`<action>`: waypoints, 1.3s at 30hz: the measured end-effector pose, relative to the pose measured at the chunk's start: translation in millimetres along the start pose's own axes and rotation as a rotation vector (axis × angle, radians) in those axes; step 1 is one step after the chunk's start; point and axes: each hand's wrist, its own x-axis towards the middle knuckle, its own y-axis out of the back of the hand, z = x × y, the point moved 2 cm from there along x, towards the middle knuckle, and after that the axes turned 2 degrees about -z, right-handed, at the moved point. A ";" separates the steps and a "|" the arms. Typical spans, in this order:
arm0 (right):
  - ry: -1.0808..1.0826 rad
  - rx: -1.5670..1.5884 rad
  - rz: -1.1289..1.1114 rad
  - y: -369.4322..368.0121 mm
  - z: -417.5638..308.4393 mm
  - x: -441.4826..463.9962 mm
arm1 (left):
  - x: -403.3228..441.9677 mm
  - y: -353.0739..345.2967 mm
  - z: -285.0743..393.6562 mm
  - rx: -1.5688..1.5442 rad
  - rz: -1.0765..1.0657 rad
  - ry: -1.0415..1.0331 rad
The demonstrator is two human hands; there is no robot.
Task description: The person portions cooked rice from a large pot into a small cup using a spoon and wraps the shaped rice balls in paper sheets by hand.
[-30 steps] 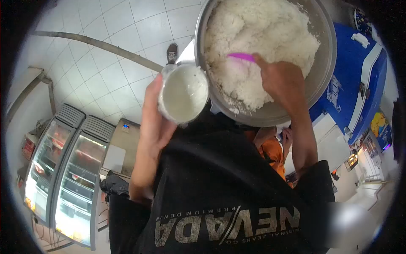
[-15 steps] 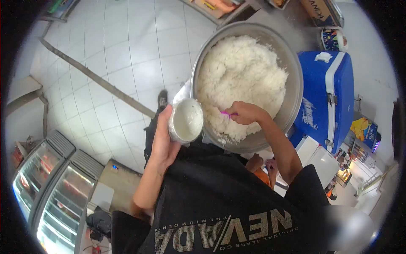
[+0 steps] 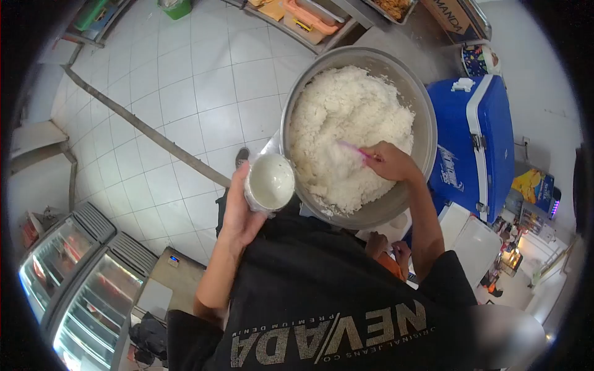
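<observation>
Plainly, the biggest writing is nearest: the black T-shirt (image 3: 322, 266) carries NEVADA in large pale capitals, upside down from this view, with PREMIUM DENIM in small letters by it. The left hand (image 3: 240, 213) is closed round a white bowl (image 3: 270, 180), mouth up, just left of a large metal pot (image 3: 426, 117); whether the two touch cannot be told. White rice (image 3: 346, 105) is heaped in the pot, and over its right side the right hand (image 3: 390, 162) grips a pink-purple paddle (image 3: 354, 149), its blurred blade at the rice. To the right stands a blue cooler (image 3: 461, 133) with white lettering on its side, too unclear to read. At the far right a brown carton (image 3: 455, 18) shows MANDA. Another person's hands (image 3: 402, 253) and orange garment (image 3: 391, 266) show beyond the pot's near edge, while glass-fronted display fridges (image 3: 93, 309) stand near left
</observation>
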 end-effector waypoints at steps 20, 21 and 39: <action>0.401 -0.120 -0.451 -75.1 30.6 71.0 | -1.7 -14.5 22.8 -0.077 -0.101 -0.177; 0.333 -0.062 -0.506 -68.2 31.9 72.4 | -2.2 -14.7 24.8 -0.099 -0.111 -0.174; -0.179 0.090 0.851 -18.3 -20.8 -35.5 | 96.9 -117.9 -61.9 0.382 -0.069 0.096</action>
